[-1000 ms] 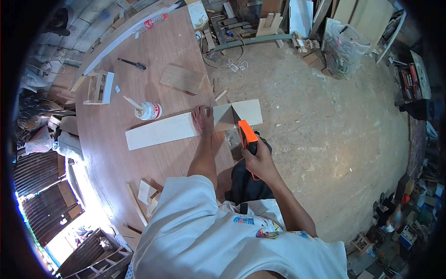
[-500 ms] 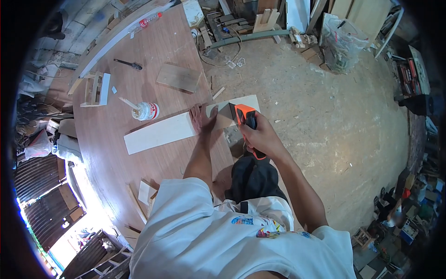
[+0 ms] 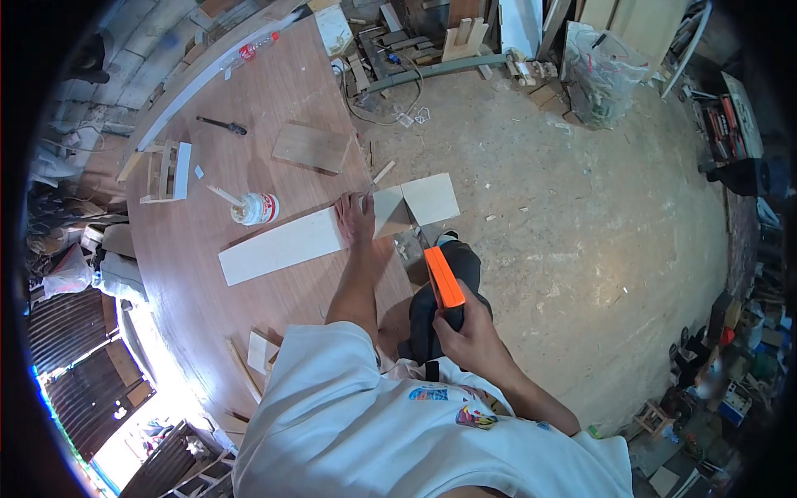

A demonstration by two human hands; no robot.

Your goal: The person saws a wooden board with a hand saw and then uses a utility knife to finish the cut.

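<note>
A pale wooden board point(image 3: 286, 246) lies across the table, and its far right end point(image 3: 432, 199) juts past the table's edge. My left hand point(image 3: 357, 222) presses down on it, fingers laid flat towards its far side. My right hand point(image 3: 471, 332) is wrapped around the handle of a handsaw point(image 3: 445, 278) with orange and black grip. The saw's blade point(image 3: 421, 238) reaches up to the board's near edge, at a dark line running across the overhanging part. Part of the blade is hidden beneath the board.
On the brown table point(image 3: 183, 290) stand a white jar point(image 3: 256, 209) with sticks in it and a small wooden frame point(image 3: 168, 172). A wood block point(image 3: 312, 147), a dark tool point(image 3: 222, 125) and a plastic bottle point(image 3: 257, 46) lie farther off. A clear bag point(image 3: 604, 83) sits on the floor.
My right hand has drawn the saw back towards my body, away from the board. The left hand stays on the board; the whole view has shifted slightly.
</note>
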